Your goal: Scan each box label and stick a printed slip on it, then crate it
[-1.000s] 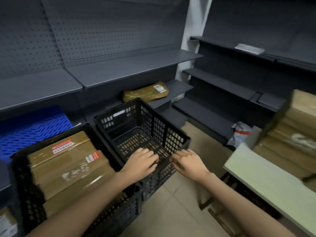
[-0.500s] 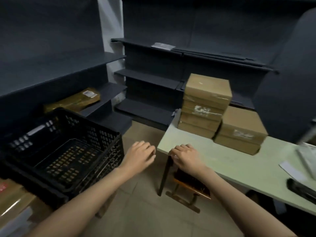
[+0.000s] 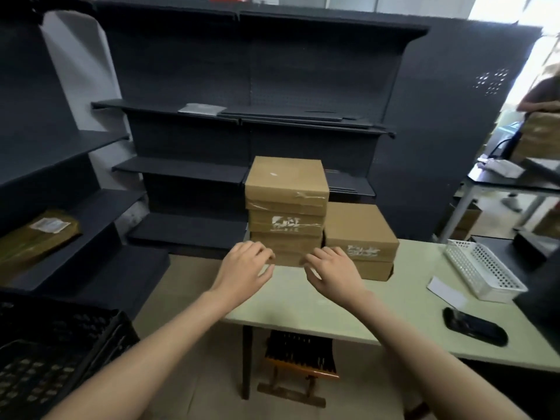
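Brown cardboard boxes stand on a pale green table [image 3: 303, 307]: a taller stack [image 3: 286, 207] on the left and a lower stack [image 3: 359, 237] on its right. My left hand [image 3: 245, 268] and my right hand [image 3: 335, 271] hover side by side just in front of the taller stack's bottom box, fingers loosely bent, holding nothing. A black handheld scanner [image 3: 474, 328] lies at the table's right front. A white slip [image 3: 445, 291] lies beside it. The black crate [image 3: 60, 353] sits at lower left.
Dark metal shelving [image 3: 242, 122] lines the back and left walls; a yellowish wrapped parcel [image 3: 36, 234] lies on a left shelf. A white mesh tray [image 3: 481, 269] sits at the table's right. A wooden stool [image 3: 300, 365] stands under the table. A person stands at far right.
My view has swung right from the crates to the table. Both hands left the crate rim and moved to the front of the taller box stack.
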The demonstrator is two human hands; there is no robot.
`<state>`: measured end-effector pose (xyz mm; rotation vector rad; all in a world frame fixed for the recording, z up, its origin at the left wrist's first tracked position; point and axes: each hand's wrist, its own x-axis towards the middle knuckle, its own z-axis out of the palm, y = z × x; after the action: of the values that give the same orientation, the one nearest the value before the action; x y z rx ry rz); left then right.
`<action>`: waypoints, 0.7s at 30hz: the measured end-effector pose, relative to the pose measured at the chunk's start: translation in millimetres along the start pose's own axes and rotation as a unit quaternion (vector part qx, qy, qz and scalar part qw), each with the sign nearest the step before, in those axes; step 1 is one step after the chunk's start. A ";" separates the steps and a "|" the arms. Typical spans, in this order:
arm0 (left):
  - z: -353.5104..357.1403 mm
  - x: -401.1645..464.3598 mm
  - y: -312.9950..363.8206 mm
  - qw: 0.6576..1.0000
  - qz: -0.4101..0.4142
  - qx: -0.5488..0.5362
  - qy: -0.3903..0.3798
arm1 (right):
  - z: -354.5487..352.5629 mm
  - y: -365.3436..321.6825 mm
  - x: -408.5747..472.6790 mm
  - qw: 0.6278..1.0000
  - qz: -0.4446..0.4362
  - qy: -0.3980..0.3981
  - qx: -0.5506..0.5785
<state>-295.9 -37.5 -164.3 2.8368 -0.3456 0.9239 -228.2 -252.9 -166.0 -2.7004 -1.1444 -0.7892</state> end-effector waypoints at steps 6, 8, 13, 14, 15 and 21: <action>23.8 80.4 -31.1 0.999 0.028 0.001 0.037 | 8.1 45.3 65.4 0.999 0.016 0.032 -0.025; 29.8 105.1 -45.1 0.998 0.033 0.002 0.045 | 11.5 57.1 85.9 0.998 0.036 0.032 -0.032; 42.8 155.8 -75.9 0.999 0.013 0.006 0.040 | 20.4 86.5 130.4 0.996 0.080 0.028 -0.012; 45.6 163.1 -82.2 0.999 0.011 0.013 0.041 | 22.7 90.9 139.0 0.996 0.084 0.025 -0.007; 48.4 169.5 -87.7 0.999 0.009 0.017 0.042 | 24.9 94.3 146.9 0.996 0.088 0.022 0.000; 61.6 205.9 -113.7 1.000 -0.009 0.015 0.021 | 41.6 117.6 185.7 0.995 0.103 0.012 0.013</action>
<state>-70.1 24.0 -98.1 2.8379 -0.3041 0.9906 -20.8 -205.5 -96.9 -2.7225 -0.8464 -0.7663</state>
